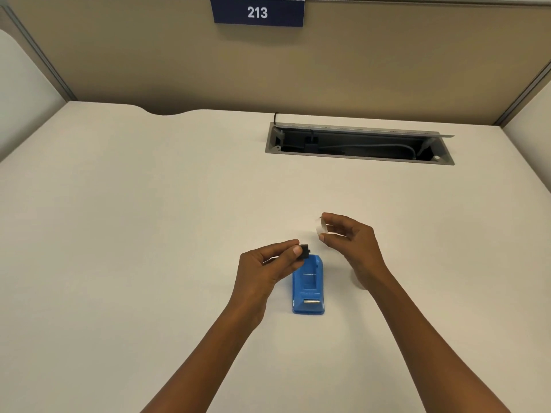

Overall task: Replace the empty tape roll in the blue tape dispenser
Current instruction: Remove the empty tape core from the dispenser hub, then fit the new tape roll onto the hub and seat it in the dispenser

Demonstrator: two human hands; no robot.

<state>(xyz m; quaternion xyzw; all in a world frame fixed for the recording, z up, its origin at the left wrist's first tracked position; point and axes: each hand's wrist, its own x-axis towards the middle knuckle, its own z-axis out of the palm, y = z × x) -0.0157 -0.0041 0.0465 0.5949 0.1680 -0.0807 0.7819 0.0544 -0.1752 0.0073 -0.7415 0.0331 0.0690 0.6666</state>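
The blue tape dispenser (308,289) stands on the white desk between my hands, its roll bay open with no roll in it and the metal cutter at the near end. My left hand (269,265) pinches a small black spindle hub (305,251) just above the dispenser's far end. To the right and slightly farther away, my right hand (350,239) holds a white tape roll core (319,227) between thumb and fingers, a short gap from the hub. Something pale on the desk is partly hidden behind my right wrist (359,283).
An open grey cable tray (357,144) with wires inside is sunk into the desk at the back right. Beige partition walls enclose the desk, with a blue sign reading 213 (257,11) at the top. The white desk surface (149,219) stretches wide to the left.
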